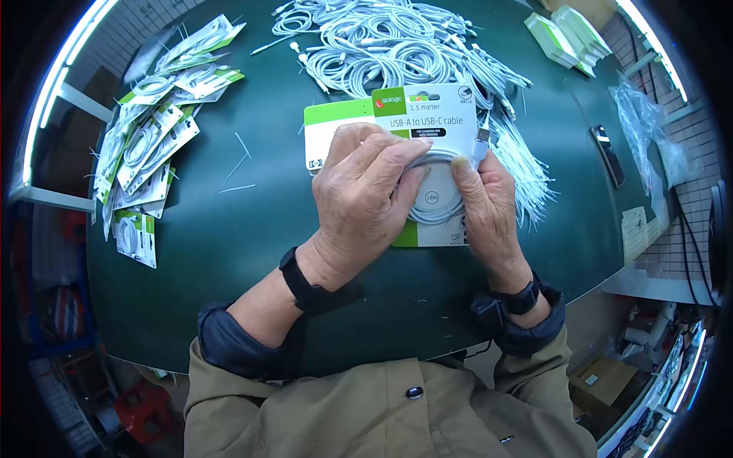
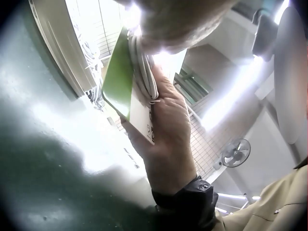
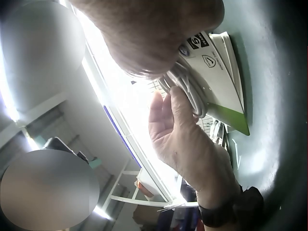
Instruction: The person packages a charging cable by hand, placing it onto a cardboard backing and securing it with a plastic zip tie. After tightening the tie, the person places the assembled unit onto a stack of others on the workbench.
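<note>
A green and white USB cable card is held up over the table, with a coiled white USB cable against its front. My right hand grips the card and coil at their right side, thumb in front. The USB-A plug sticks out above that thumb. From the left, my left hand pinches the coil's upper left, thumb and index fingertips close together. In the right wrist view its thumb meets the cable. Another green and white card shows behind, partly hidden by my left hand.
Many coiled white cables are heaped at the back, with a bundle of thin white ties beside them. Packed cable cards pile up at left. Stacked cards, a phone and a plastic bag lie at right.
</note>
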A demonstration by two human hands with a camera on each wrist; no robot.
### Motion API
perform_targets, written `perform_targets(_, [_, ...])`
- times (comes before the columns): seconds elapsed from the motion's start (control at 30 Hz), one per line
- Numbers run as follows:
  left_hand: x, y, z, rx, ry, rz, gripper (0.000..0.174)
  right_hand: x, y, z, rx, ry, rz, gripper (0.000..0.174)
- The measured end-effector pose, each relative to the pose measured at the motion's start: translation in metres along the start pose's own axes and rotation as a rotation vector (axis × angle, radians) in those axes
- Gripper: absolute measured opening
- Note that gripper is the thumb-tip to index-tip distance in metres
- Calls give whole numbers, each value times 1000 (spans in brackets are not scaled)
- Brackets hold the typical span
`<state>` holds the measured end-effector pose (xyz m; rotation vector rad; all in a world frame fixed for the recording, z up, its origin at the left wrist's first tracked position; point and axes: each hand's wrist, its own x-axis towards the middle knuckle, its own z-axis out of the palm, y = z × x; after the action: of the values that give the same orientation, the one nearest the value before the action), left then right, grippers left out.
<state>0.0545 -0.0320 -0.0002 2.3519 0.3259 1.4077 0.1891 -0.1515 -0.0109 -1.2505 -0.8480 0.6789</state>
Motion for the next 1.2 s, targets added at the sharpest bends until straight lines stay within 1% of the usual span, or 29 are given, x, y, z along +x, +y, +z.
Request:
perform_targets(0.13, [2, 0, 1, -12, 1, -57, 28, -4, 5, 3, -7, 45, -10, 37])
perform_targets(0.23, [-6, -10, 6, -38, -15, -30, 27, -3, 8, 2, -20, 43, -6, 37])
perform_targets(0.33, [-8, -10, 5, -163, 7, -112, 23, -1, 13, 0, -28, 57, -22, 36])
perform_targets(0.37, [-7, -8, 2, -132, 7, -119, 29, 0, 14, 0, -4, 67, -30, 36])
perform_targets(0.4, [-2, -5, -2, -89, 24, -83, 35, 1, 12, 0, 20, 76, -39, 36])
perform_targets(0.43, [4, -1, -7, -45, 41, -49, 41, 1, 4, 3, 103, 90, -44, 35])
perform_targets(0.47, [7, 2, -10, -2, 54, -18, 47, 2, 1, 3, 100, 97, -69, 35])
perform_targets(0.5, [6, 4, -12, -11, 66, -80, 61, 1, 0, 2, 98, 108, -90, 35])
perform_targets(0.6, [4, 20, -15, -476, -29, -640, 60, -1, -3, 3, 118, 110, -136, 35])
perform_targets(0.63, [-2, 14, -12, -635, -125, -734, 51, -1, -3, 2, 129, 105, -144, 35])
perform_targets(0.73, [-7, 13, -15, -1128, -275, -952, 37, 0, -8, 2, 87, 134, -160, 35])
perform_targets(0.77, [-13, 11, -16, -1147, -292, -923, 25, 1, -6, 1, 124, 133, -131, 36])
perform_targets(0.87, [-18, 8, -14, -1140, -360, -962, 26, 1, -3, -2, 59, 114, -117, 44])
perform_targets(0.9, [-20, 8, -13, -1155, -346, -966, 28, 2, -3, -3, 83, 93, -102, 45])
perform_targets(1.0, [-23, 7, -10, -1129, -343, -921, 29, 1, -2, -5, 59, 60, -114, 45])
perform_targets(1.03, [-25, 6, -9, -1129, -336, -917, 30, 0, -6, -4, 26, 60, -111, 45])
perform_targets(1.13, [-30, 5, -8, -1117, -331, -895, 31, 1, 0, -3, 63, 60, -111, 40])
perform_targets(1.2, [-31, 4, -8, -1100, -338, -867, 32, 2, 3, -2, 31, 69, -119, 41])
